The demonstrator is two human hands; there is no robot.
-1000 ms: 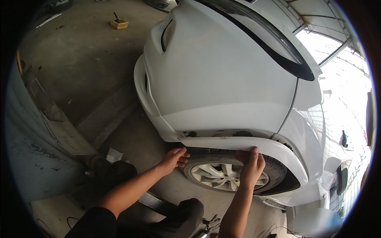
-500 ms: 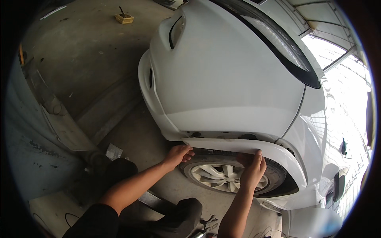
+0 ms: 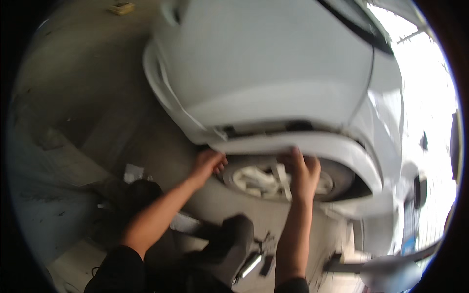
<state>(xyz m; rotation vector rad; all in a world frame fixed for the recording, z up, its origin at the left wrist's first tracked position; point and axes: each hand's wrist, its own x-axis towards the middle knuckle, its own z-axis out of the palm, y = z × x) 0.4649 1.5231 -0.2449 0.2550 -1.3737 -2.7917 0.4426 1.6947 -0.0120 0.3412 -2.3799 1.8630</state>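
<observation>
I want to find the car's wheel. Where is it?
In the head view the wheel sits just right of centre, tucked under the white wheel arch trim, between the left hand and the right hand.

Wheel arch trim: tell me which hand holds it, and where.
Both hands grip the white wheel arch trim by its lower edge above the wheel: left hand at its front end, right hand mid-arch.
</observation>
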